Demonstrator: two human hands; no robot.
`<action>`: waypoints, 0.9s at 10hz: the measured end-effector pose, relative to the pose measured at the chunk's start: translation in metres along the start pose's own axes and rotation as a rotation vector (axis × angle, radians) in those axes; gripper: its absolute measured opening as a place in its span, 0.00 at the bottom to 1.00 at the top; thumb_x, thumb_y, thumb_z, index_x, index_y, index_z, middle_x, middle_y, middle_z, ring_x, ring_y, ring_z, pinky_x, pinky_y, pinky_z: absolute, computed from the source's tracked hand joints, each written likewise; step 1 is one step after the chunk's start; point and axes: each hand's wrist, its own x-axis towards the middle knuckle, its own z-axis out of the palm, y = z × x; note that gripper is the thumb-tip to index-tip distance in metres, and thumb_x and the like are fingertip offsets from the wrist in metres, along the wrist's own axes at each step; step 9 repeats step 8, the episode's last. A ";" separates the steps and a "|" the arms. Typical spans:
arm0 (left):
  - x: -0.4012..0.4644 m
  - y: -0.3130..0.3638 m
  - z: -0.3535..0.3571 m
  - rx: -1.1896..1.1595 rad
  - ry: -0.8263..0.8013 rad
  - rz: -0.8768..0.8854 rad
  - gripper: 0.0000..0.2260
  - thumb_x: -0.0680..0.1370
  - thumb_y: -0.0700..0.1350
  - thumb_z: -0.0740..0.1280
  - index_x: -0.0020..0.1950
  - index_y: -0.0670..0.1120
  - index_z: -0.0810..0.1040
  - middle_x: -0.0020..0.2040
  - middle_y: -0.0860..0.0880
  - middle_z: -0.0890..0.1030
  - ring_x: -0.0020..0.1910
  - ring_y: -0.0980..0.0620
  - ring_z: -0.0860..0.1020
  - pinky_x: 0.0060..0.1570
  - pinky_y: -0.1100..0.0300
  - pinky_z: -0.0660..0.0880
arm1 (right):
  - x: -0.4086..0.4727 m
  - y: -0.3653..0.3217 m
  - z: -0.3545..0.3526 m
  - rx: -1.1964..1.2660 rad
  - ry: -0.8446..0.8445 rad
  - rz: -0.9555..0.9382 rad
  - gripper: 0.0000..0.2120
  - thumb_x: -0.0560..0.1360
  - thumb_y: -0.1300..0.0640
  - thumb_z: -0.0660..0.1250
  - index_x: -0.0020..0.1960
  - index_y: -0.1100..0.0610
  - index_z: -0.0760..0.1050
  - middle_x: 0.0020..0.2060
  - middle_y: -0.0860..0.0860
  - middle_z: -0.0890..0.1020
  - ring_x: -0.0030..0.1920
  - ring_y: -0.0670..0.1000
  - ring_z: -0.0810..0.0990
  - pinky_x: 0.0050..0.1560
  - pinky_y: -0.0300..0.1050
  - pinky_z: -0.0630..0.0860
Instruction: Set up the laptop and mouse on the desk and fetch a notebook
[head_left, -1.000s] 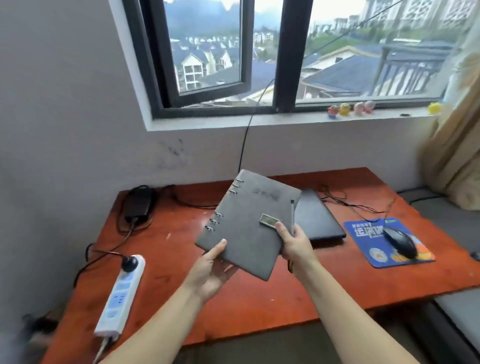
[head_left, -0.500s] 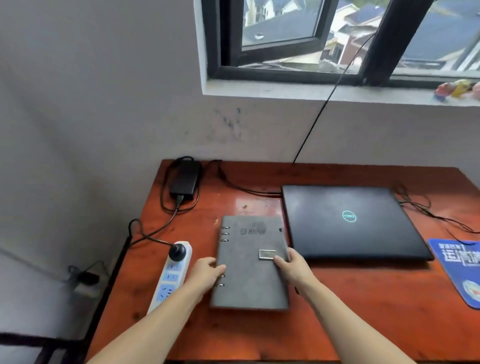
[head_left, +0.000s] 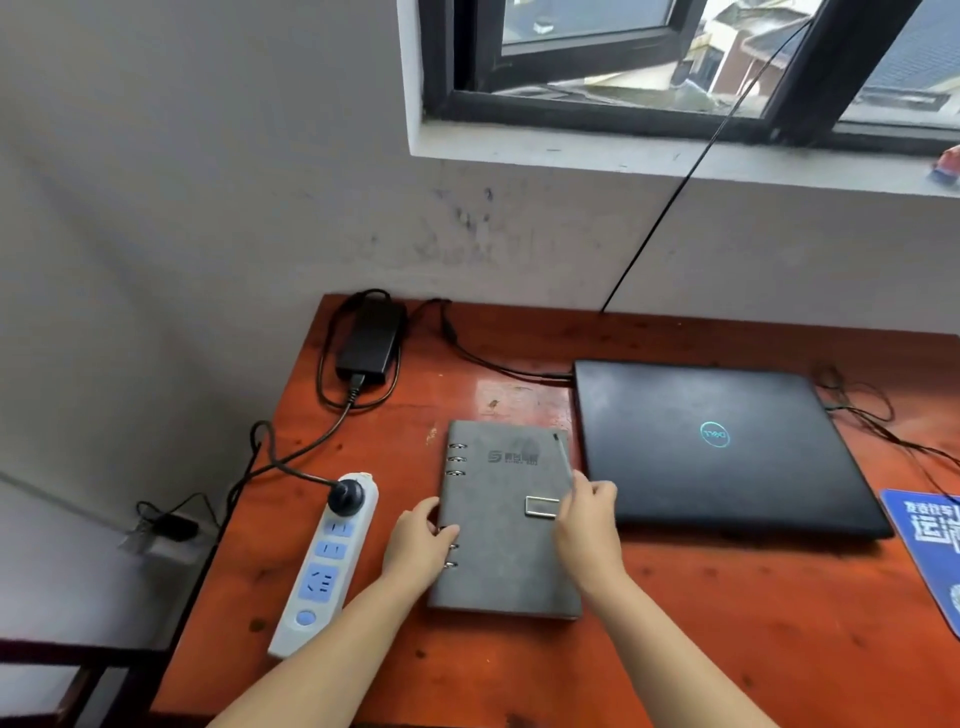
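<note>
A grey ring-bound notebook (head_left: 498, 519) with a metal clasp lies flat on the red-brown desk (head_left: 727, 649), just left of the closed black laptop (head_left: 717, 441). My left hand (head_left: 415, 545) holds its ringed left edge, fingers curled over the spine. At the right edge by the clasp, my right hand (head_left: 587, 525) grips the cover, where a pen (head_left: 563, 457) sits in its loop. The blue mouse pad (head_left: 930, 540) shows at the far right edge. The mouse is out of view.
A white power strip (head_left: 324, 566) with one black plug lies left of the notebook. A black power adapter (head_left: 371, 338) and its cables sit at the desk's back left corner. More cables trail right of the laptop. The wall and window sill rise behind.
The notebook was held up in the air a second ago and now lies flat on the desk left of the laptop. Both hands stay on its edges.
</note>
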 end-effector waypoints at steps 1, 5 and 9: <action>0.001 0.002 -0.003 0.059 -0.024 -0.003 0.23 0.75 0.47 0.67 0.70 0.48 0.68 0.49 0.45 0.75 0.41 0.52 0.77 0.38 0.67 0.73 | 0.007 -0.027 0.011 -0.063 -0.041 -0.114 0.14 0.78 0.64 0.53 0.61 0.64 0.70 0.52 0.64 0.72 0.46 0.62 0.74 0.51 0.49 0.70; 0.004 -0.008 0.001 0.103 -0.065 0.017 0.26 0.76 0.50 0.66 0.73 0.48 0.64 0.58 0.41 0.76 0.56 0.43 0.76 0.55 0.54 0.72 | 0.011 -0.037 0.076 -0.787 -0.237 -0.174 0.32 0.77 0.64 0.55 0.74 0.67 0.41 0.64 0.59 0.70 0.58 0.60 0.77 0.51 0.52 0.76; 0.013 -0.008 -0.007 0.094 -0.142 0.019 0.29 0.74 0.49 0.67 0.73 0.45 0.63 0.62 0.39 0.77 0.61 0.41 0.75 0.62 0.51 0.71 | 0.027 -0.043 0.024 -0.563 -0.376 -0.079 0.17 0.77 0.63 0.59 0.63 0.68 0.62 0.63 0.63 0.70 0.59 0.60 0.74 0.54 0.52 0.72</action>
